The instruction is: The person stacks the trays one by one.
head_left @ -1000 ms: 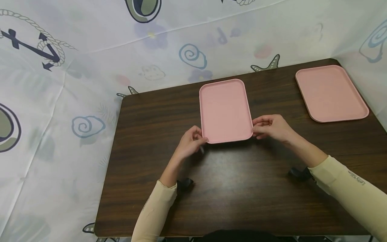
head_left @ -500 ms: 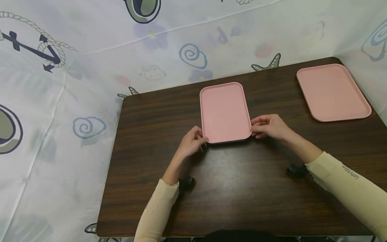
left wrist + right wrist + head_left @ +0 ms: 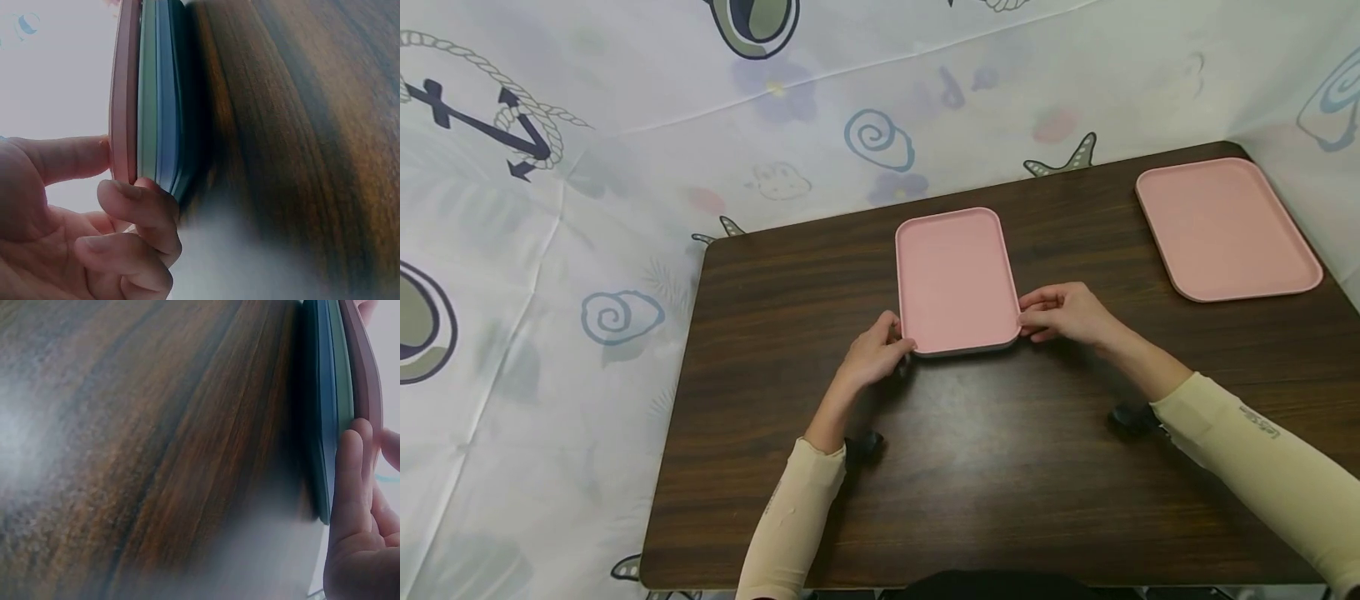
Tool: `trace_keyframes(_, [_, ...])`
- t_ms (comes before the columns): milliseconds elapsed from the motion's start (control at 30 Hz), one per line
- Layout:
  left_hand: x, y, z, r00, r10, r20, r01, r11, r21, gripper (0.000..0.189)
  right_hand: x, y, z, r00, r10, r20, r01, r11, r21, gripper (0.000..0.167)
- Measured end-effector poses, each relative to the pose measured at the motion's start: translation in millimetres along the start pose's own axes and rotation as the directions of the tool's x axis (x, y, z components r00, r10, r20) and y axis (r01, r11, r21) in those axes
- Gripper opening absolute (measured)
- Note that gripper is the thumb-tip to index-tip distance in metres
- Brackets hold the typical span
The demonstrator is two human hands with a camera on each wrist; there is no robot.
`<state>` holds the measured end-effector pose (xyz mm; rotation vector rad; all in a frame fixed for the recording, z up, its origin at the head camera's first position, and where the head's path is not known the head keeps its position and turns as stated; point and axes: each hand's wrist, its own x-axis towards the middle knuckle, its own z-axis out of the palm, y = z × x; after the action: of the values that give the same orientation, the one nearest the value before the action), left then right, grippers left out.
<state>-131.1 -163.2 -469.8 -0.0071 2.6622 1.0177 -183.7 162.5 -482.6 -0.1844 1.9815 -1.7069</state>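
Note:
In the head view a small pink tray [image 3: 958,283] lies mid-table, topmost in a stack. Both wrist views show the edges beneath it: a green tray [image 3: 148,94], a blue tray [image 3: 167,106] and a dark teal one [image 3: 312,425]. My left hand [image 3: 871,350] pinches the pink tray's near left corner, thumb on top and curled fingers against the stack's side. At the near right corner my right hand [image 3: 1067,315] holds the pink tray between thumb and fingers. The undersides of the lower trays are hidden.
A larger pink tray [image 3: 1228,229] lies at the table's back right corner. The brown wood-grain table [image 3: 970,500] meets a printed cloth [image 3: 820,108] at the back and left. Dark wrist-worn devices [image 3: 1131,421] hang under both forearms.
The small pink tray has sunk slightly toward the table, and a dark edge now shows under its near side. My right hand has shifted a little left with it.

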Motion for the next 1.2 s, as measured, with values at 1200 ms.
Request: trace_keyframes(1200, [1.0,-4.9,5.7,1.0,0.017,-0.014,-0.017,1.0,0.019,0.028,2.1,-0.7,3.5,1.0,0.022,-0.022,-0.022,1.0,-0.01,0.043])
